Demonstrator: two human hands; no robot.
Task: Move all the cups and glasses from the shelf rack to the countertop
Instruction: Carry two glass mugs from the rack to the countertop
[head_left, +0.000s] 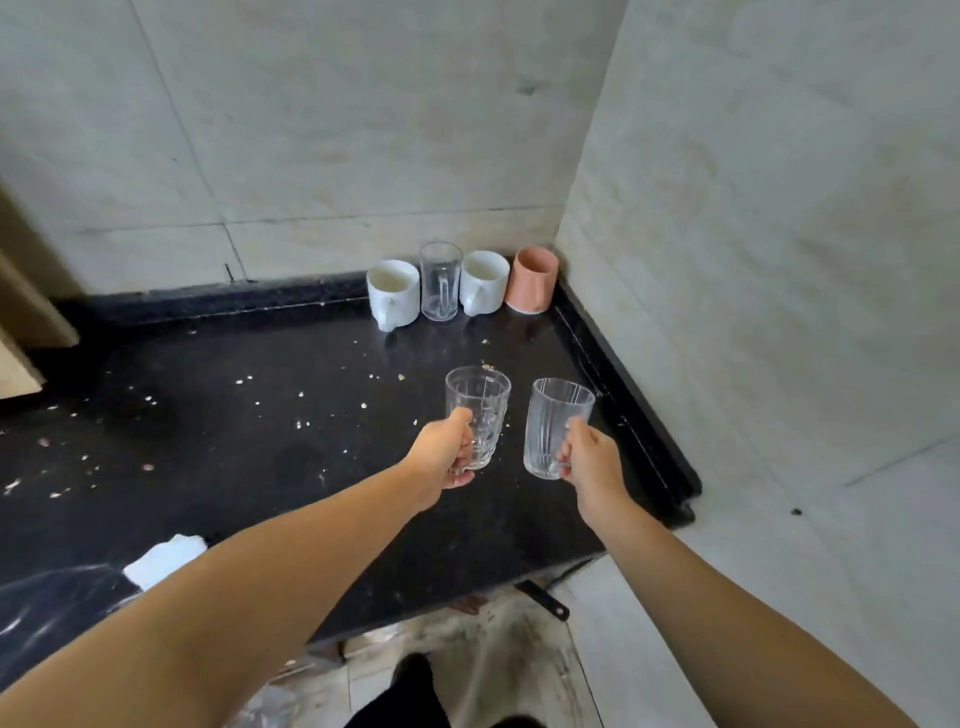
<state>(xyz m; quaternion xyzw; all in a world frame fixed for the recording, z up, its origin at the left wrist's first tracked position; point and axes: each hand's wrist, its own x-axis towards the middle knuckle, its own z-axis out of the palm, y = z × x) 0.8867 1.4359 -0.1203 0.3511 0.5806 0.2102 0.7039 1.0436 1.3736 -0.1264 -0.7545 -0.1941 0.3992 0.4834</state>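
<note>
My left hand (445, 456) grips the handle of a clear patterned glass mug (480, 405), held upright above the black countertop (249, 426). Beside it, my right hand (589, 460) grips the handle of a clear ribbed glass mug (553, 421), tilted slightly. Both mugs hover over the right part of the counter. Against the back wall stand, from left to right, a white mug (393, 293), a clear glass mug (440, 280), a second white mug (484, 283) and a pink cup (532, 280). The shelf rack is out of view.
Tiled walls close the counter at the back and at the right (753, 260). Pale crumbs (260, 402) are scattered over the counter's left and middle. A white cloth (166, 558) lies at the near edge on the left. The floor (493, 660) shows below the counter.
</note>
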